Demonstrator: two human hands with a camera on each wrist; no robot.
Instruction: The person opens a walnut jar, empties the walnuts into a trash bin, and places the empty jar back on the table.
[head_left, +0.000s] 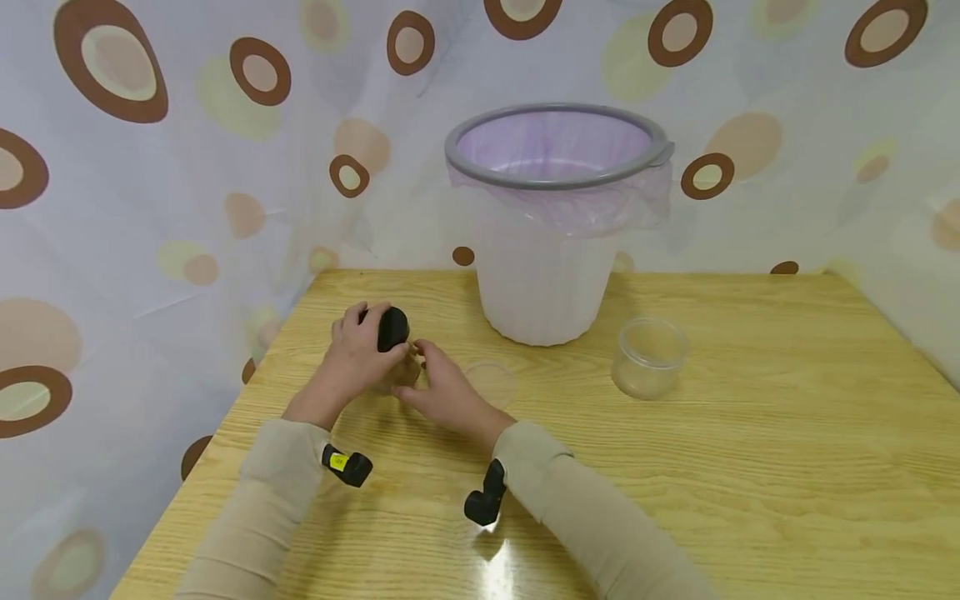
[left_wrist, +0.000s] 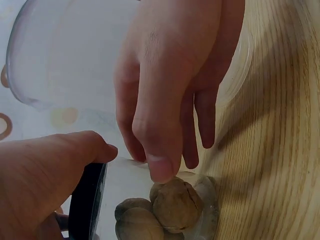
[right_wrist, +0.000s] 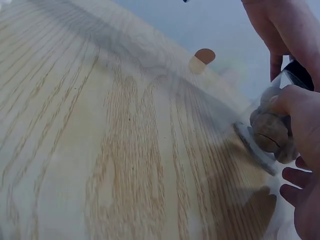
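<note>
A clear jar (head_left: pixel 405 375) with a black lid (head_left: pixel 393 328) stands at the left of the table, several walnuts (left_wrist: pixel 176 204) inside it. From above, my left hand (head_left: pixel 358 350) grips the black lid, fingers over its far side and thumb at the near side. My right hand (head_left: pixel 450 392) holds the jar's body low on its right side, the thumb (left_wrist: pixel 162 167) against the clear wall by the walnuts. In the right wrist view the jar's base (right_wrist: pixel 255 150) is down at the wooden surface.
Just right of my right hand lies a clear round disc (head_left: pixel 491 383). An open clear tub (head_left: pixel 648 360) sits farther right. Behind stands a white bin (head_left: pixel 543 283) with a grey rim and a pinkish bag. Patterned cloth (head_left: pixel 285 167) borders the wooden table (head_left: pixel 750 433).
</note>
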